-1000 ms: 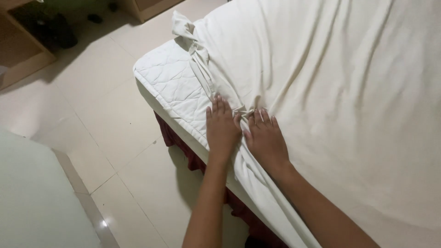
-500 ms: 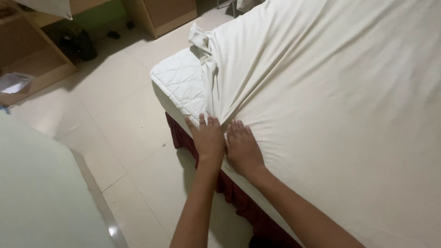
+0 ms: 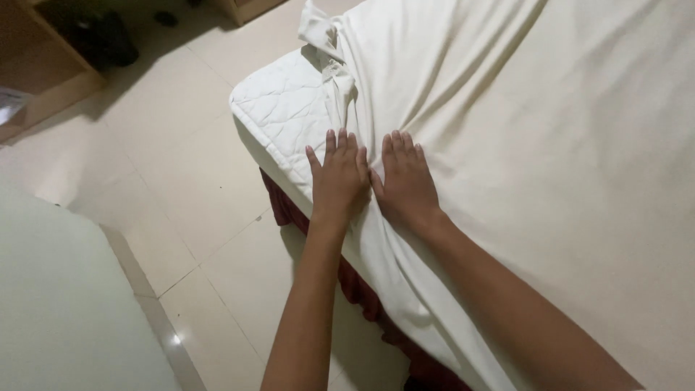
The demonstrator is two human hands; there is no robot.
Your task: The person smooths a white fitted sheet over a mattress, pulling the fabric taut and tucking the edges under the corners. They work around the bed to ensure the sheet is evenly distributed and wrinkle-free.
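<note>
We are looking down at the near left corner of a bed. No labels or signs are showing; at the far left edge a pale, crumpled package [image 3: 9, 105] is lying on a wooden shelf [image 3: 51, 90], too blurred to tell more. A dark object [image 3: 108, 40] is sitting in the shelf's shadow, far left. A cream sheet [image 3: 550, 145] is covering most of the bed, running from the far side to the near right, and its bunched edge [image 3: 326, 36] is trailing over the far corner. Left of it, the white quilted mattress [image 3: 279, 119] is lying bare at its corner. Below the mattress, a dark red bed skirt [image 3: 289, 210] is hanging down to the pale tiled floor [image 3: 166, 181]. A plain pale surface [image 3: 58, 311] is filling the near left.

We are pressing both hands flat, side by side, at the sheet's left edge, where folds are fanning out toward the far right. The left hand [image 3: 339, 177] is lying palm down, its fingers [image 3: 331, 145] extended and close together, touching the sheet where it meets the mattress. The right hand [image 3: 407, 181] is lying just beside it on the sheet, its fingers [image 3: 399, 145] straight and slightly spread. Neither hand is gripping anything. Nothing is standing between the hands and the sheet.
</note>
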